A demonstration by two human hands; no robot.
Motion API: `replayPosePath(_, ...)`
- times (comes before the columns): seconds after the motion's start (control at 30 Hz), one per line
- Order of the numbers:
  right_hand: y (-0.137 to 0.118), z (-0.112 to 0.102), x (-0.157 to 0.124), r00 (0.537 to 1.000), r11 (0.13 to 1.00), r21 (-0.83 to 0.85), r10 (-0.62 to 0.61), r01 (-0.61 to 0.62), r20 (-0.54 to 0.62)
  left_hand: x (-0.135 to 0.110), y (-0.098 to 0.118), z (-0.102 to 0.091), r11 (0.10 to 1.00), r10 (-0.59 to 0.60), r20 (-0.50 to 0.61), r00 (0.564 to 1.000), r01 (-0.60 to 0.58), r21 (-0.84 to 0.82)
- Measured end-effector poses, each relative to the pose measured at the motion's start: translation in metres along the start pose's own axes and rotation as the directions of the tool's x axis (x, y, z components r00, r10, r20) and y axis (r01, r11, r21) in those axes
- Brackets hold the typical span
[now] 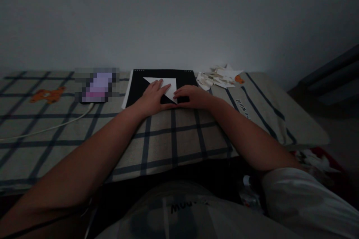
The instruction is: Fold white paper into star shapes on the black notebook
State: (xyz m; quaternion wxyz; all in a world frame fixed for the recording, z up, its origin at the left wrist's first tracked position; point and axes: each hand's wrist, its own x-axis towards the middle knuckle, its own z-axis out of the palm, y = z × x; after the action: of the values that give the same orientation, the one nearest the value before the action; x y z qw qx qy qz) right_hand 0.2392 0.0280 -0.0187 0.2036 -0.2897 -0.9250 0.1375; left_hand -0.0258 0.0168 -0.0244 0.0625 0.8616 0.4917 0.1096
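Paper [172,90] on a black pad [183,76]

Head view: the paper lies on the pad as a white triangle, one point toward the far left, one at the far right and one toward the person. The left hand [153,97] is open and laid over it, fingers spread, the index and middle fingertips on the white surface and the thumb stretched to the right. The right hand [194,96] is half open, fingers curved in at the paper's right edge, thumb and index apart. Both thumb tips come together by the nearest corner (whether the right thumb touches the paper, I cannot tell).

The pad has two short rows of holes along its far edge and a white strip down its left side. It rests on a checked cloth [171,134], close to a pale wall [179,18]. Just to the right of the pad, scraps [218,77] of white paper sit in a loose heap, with an orange patch [239,78] beside them. On the left lies a phone [98,86] (its screen is blurred out), a white cable [67,122] at its near end. Farther left is an orange shape [48,95], too dim to identify. Below the table's right side, a red bin [338,162] holds more white pieces [316,160].
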Motion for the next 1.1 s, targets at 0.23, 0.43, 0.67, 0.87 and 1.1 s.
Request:
replayPosePath(0.23,-0.003,-0.003,-0.001,1.000,1.000,-0.019,-0.013,0.013,-0.007,0.002,-0.006,0.002,0.999,-0.033,-0.009,0.999,0.033,0.009)
replayPosePath(0.43,-0.005,-0.005,-0.001,1.000,1.000,-0.027,-0.007,0.008,0.011,0.001,-0.006,0.002,0.999,-0.034,-0.011,0.999,0.034,0.012)
replayPosePath(0.67,0.002,-0.001,-0.003,0.990,0.981,-0.152,0.110,-0.122,-0.088,-0.005,0.008,-0.017,0.987,-0.151,-0.065,0.986,0.154,0.046)
replayPosePath(0.87,0.012,0.007,-0.004,0.953,0.940,-0.177,0.271,-0.292,-0.135,-0.002,-0.016,-0.013,0.907,-0.403,-0.217,0.889,0.420,0.034)
replayPosePath(1.1,0.012,0.011,-0.001,0.962,0.966,-0.069,0.240,-0.251,-0.131,-0.005,0.003,-0.025,0.876,-0.471,-0.116,0.875,0.479,0.057)
